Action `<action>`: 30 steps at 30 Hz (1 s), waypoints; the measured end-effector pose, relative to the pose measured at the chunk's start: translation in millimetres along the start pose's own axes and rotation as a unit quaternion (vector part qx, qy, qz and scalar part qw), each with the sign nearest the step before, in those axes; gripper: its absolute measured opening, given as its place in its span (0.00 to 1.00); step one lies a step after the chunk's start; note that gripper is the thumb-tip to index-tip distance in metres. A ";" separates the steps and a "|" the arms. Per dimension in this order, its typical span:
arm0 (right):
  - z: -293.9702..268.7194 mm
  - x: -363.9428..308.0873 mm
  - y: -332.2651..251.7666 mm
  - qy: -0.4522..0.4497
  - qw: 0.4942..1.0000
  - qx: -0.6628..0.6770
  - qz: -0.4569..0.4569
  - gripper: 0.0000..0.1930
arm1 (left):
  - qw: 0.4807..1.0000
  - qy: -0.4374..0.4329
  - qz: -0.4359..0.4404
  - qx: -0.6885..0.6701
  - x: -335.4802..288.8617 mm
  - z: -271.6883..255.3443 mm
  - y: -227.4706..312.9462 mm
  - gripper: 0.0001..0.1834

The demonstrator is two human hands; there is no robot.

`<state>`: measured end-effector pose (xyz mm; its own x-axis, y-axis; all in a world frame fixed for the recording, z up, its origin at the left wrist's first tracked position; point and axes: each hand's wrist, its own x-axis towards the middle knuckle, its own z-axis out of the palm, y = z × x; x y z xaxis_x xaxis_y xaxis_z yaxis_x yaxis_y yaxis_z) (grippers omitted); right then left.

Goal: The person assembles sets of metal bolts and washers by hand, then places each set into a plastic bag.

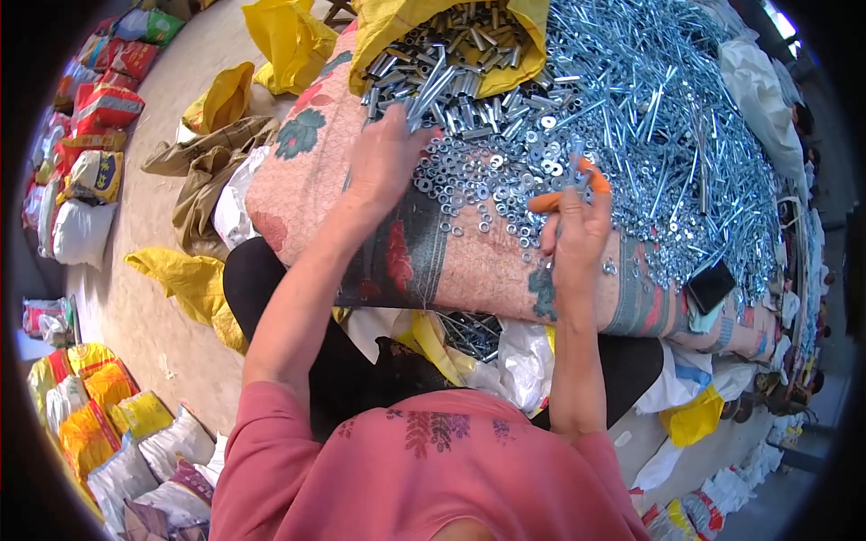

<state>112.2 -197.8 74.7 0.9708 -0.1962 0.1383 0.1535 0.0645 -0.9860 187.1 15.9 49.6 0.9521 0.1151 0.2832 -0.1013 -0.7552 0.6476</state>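
Silver rods in left fingers, orange-sheathed right fingers near washers

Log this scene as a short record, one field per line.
Left hand: fingers at long metal rods; firmness of grip unclear
Right hand: over small washers, orange coverings on some fingers; anything held is unclear
Surface: patterned cloth
Container: yellow sack on its side, mouth open, short metal tubes in and before it
Right of sack: large heap of long, thin metal fasteners
Near right edge of cloth: dark flat object
Far left: filled bags on the floor
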 end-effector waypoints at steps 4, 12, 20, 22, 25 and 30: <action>-1.3 -4.5 1.9 -0.093 0.991 0.028 0.091 0.17 | 0.983 -0.033 0.043 0.175 2.6 5.8 -22.9 0.17; -16.4 -2.0 -4.4 -0.203 0.967 0.013 0.153 0.19 | 0.924 -0.218 -0.077 -0.304 -20.9 -21.7 17.7 0.08; -15.6 -7.8 -9.3 -0.251 0.949 -0.025 0.187 0.18 | 0.812 -0.295 -0.175 -0.473 -42.5 -23.4 30.5 0.10; -15.8 -9.9 -11.7 -0.289 0.936 -0.050 0.195 0.18 | 0.808 -0.290 -0.177 -0.482 -42.1 -25.5 31.0 0.09; -20.4 -11.4 -12.5 -0.243 0.949 -0.017 0.202 0.17 | 0.801 -0.283 -0.178 -0.497 -38.8 -26.9 26.8 0.08; -20.1 -13.7 -18.3 -0.282 0.931 -0.076 0.218 0.17 | 0.804 -0.294 -0.163 -0.491 -41.3 -25.4 22.7 0.07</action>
<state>92.4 -215.9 89.1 0.8837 0.3643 -0.2939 -0.2639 -0.1308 -0.9556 138.1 10.4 70.6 0.9166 -0.3391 -0.2118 0.2778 0.1593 0.9473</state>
